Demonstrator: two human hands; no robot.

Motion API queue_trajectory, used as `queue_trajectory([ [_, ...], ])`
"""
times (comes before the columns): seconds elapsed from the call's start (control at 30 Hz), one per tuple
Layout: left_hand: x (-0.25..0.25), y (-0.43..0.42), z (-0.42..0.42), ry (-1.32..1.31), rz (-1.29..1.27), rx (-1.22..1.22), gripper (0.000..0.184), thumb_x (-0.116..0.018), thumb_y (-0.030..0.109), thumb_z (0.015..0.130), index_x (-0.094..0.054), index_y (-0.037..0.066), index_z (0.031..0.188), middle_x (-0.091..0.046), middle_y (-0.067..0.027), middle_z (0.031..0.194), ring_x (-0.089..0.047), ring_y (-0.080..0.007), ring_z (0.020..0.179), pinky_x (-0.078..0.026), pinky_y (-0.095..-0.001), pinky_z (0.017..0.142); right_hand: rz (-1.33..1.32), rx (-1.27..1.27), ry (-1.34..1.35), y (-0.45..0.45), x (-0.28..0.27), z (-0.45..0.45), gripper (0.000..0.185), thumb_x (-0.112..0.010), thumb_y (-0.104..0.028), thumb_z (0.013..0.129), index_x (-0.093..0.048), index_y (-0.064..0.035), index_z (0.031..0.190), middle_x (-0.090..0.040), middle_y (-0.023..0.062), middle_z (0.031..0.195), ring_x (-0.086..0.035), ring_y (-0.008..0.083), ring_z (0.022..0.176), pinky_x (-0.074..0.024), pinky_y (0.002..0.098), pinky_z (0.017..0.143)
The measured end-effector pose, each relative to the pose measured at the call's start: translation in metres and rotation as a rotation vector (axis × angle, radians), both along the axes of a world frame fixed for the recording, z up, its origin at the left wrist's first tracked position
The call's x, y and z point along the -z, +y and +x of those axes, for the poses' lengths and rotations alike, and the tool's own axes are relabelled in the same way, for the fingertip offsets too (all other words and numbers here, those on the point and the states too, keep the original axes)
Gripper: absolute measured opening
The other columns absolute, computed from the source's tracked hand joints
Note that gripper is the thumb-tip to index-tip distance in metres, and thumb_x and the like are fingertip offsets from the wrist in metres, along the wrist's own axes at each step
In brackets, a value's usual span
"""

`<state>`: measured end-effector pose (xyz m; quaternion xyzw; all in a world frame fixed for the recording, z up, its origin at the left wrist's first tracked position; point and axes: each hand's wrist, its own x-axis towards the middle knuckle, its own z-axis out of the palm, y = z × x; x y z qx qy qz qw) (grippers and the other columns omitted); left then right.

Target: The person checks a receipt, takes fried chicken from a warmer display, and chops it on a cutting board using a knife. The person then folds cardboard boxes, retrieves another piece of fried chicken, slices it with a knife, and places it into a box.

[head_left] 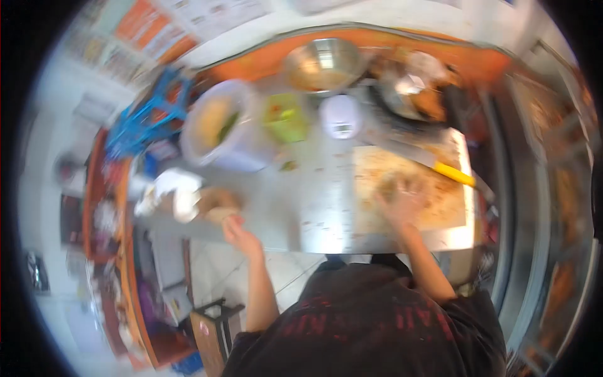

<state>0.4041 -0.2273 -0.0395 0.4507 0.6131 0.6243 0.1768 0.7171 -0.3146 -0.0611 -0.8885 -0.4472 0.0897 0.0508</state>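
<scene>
The picture is blurred by motion. At the left front edge of the metal table, my left hand point(240, 235) is closed on a pale brown item point(220, 207) whose shape is smeared. White crumpled paper or plastic point(179, 188) lies just left of it. My right hand point(403, 202) rests on the stained cutting board point(452, 213), fingers spread over a small greenish-brown heap point(389, 185). Behind that hand, a large knife with a yellow handle point(455, 173) lies across the board's back edge.
Along the back are a white bucket point(251, 147) with yellow and green contents, a green container point(286, 119), a round scale point(341, 117), a steel bowl point(323, 66) and a dark pan point(402, 113). Blue crates point(147, 119) stand at the left, a stool point(210, 333) below.
</scene>
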Motion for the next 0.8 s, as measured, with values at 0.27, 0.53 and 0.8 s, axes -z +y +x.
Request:
queue_trajectory([
  [0.27, -0.012, 0.063, -0.178, 0.475, 0.037, -0.320, 0.027, -0.056, 0.020, 0.083, -0.052, -0.004, 0.096, -0.054, -0.0104, 0.072, -0.055, -0.0249, 0.069, -0.042, -0.0335, 0.073, 0.029, 0.077, -0.229, 0.021, 0.020, -0.024, 0.047, -0.047, -0.042, 0.083, -0.051, -0.0112, 0.118, -0.044, 0.0186, 0.123, -0.037, 0.0368, 0.119, -0.0304, 0.0481, 0.095],
  [0.53, -0.017, 0.109, -0.135, 0.955, -0.551, 0.467, 0.033, -0.050, 0.028, 0.076, -0.061, -0.001, 0.065, -0.061, -0.0193, 0.069, -0.060, -0.0341, 0.071, -0.046, -0.0444, 0.067, 0.124, -0.019, -0.203, 0.022, 0.019, -0.024, 0.034, -0.046, -0.031, 0.084, -0.055, -0.0042, 0.104, -0.050, 0.0188, 0.112, -0.048, 0.0366, 0.103, -0.0430, 0.0449, 0.083],
  [0.8, -0.003, 0.058, 0.026, 0.958, -0.293, 0.804, 0.025, -0.054, 0.023, 0.073, -0.062, -0.001, 0.067, -0.061, -0.0193, 0.069, -0.060, -0.0351, 0.067, -0.047, -0.0438, 0.064, 0.323, 0.089, -0.192, 0.018, 0.041, -0.008, 0.024, -0.052, -0.023, 0.079, -0.052, -0.0009, 0.089, -0.057, 0.0190, 0.088, -0.055, 0.0362, 0.086, -0.0456, 0.0425, 0.073],
])
